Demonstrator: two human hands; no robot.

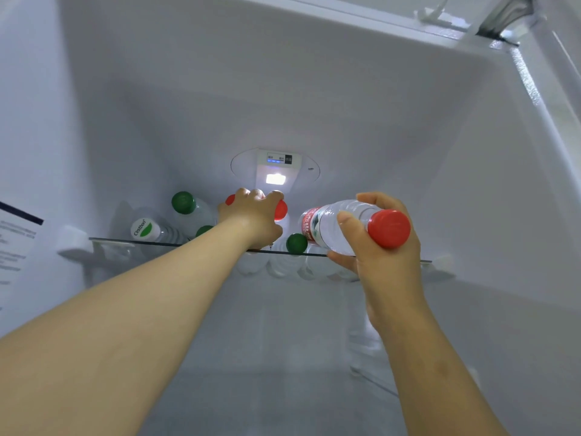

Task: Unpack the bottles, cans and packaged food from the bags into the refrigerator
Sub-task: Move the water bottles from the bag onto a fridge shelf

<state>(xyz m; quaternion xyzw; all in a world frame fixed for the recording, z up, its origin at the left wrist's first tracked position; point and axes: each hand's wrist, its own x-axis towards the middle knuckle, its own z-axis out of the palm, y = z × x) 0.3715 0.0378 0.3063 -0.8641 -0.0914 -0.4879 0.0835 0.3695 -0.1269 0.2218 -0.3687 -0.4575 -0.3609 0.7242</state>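
Note:
I look up into the open refrigerator at its glass shelf (132, 243). My left hand (251, 215) reaches onto the shelf with fingers curled over the tops of red-capped bottles (280, 209) standing at the back. My right hand (377, 247) grips a clear water bottle (327, 223) with a red cap and red label, tilted, just in front of the shelf edge. Several green-capped bottles stand on the shelf: one at the back left (183, 202), one with a white-green label on its cap (143, 229), and one near the front (296, 243).
The fridge's control panel and lamp (276, 171) glow on the back wall above the bottles. A shelf bracket (74, 239) juts from the left wall, where a printed sticker (15, 243) hangs. The right part of the shelf holds nothing visible.

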